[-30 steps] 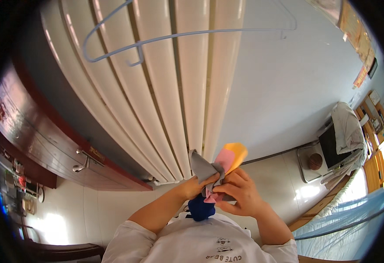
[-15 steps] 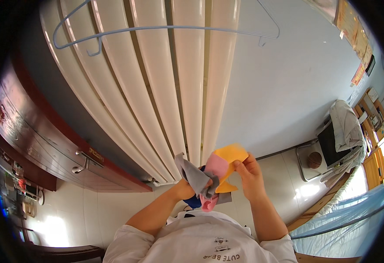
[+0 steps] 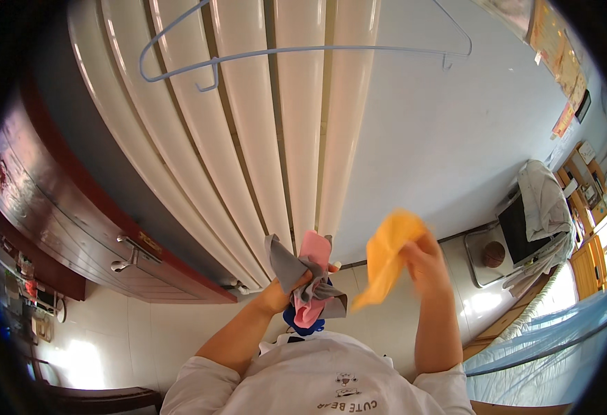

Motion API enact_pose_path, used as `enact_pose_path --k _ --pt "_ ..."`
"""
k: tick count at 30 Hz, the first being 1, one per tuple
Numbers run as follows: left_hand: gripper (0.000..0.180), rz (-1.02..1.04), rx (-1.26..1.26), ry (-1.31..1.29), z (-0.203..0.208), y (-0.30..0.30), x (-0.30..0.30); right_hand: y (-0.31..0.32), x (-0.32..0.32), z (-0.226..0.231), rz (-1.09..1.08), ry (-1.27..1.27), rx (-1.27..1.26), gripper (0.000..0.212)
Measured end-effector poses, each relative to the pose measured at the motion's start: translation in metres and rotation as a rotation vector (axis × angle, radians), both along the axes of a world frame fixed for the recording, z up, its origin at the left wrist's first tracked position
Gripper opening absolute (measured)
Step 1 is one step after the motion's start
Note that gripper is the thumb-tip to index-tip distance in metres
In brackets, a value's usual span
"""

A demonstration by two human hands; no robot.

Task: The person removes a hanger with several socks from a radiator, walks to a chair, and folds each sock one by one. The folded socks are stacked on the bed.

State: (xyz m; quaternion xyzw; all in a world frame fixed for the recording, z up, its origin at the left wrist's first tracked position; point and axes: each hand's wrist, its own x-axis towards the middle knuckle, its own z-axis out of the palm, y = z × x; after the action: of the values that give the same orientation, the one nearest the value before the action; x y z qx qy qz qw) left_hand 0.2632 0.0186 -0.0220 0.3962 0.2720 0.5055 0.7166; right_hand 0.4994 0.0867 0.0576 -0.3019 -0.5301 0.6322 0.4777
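My left hand point(image 3: 276, 296) is closed around a bunch of crumpled cloths, with a grey cloth point(image 3: 283, 266) and a pink cloth point(image 3: 315, 247) showing. Several folds of grey and pink hang below the fingers. Held apart to the right is a yellow cloth point(image 3: 388, 252), pinched by my right hand point(image 3: 424, 261) and slightly blurred. Above and beyond both hands, a pale blue wire hanger point(image 3: 331, 48) with small side hooks hangs in front of the radiator point(image 3: 248, 138), touched by neither hand.
A dark red door point(image 3: 82, 200) with a metal handle point(image 3: 125, 257) stands at the left. To the right are a folding chair point(image 3: 475, 266), a basketball point(image 3: 492, 254) and a bed under blue netting point(image 3: 559, 346). Pale wall point(image 3: 428, 138) lies beside the radiator.
My right hand has moved right, drawing the yellow cloth away from the bunch. My left hand has shifted slightly left with the grey and pink cloths. The hanger appears farther right in view.
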Motion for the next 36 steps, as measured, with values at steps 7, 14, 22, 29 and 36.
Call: enact_pose_path --k 7,14,22,29,36 --pt "0.052 -0.083 0.14 0.189 -0.001 0.002 0.002 0.002 -0.017 -0.012 -0.112 -0.355 0.215 0.023" --pt "0.054 -0.06 0.197 0.377 -0.008 0.006 0.009 -0.014 -0.037 -0.034 0.102 -0.292 0.032 0.024" --pt "0.037 -0.031 0.159 0.229 0.002 0.019 0.015 -0.012 -0.031 -0.043 -0.05 -0.088 0.035 0.016" --pt "0.03 -0.258 0.167 0.289 -0.009 0.055 0.007 -0.008 -0.025 -0.042 -0.242 0.19 -0.111 0.017" --pt "0.035 -0.385 0.232 0.536 0.002 0.1 0.028 0.002 0.011 -0.041 -0.597 0.452 -0.214 0.013"
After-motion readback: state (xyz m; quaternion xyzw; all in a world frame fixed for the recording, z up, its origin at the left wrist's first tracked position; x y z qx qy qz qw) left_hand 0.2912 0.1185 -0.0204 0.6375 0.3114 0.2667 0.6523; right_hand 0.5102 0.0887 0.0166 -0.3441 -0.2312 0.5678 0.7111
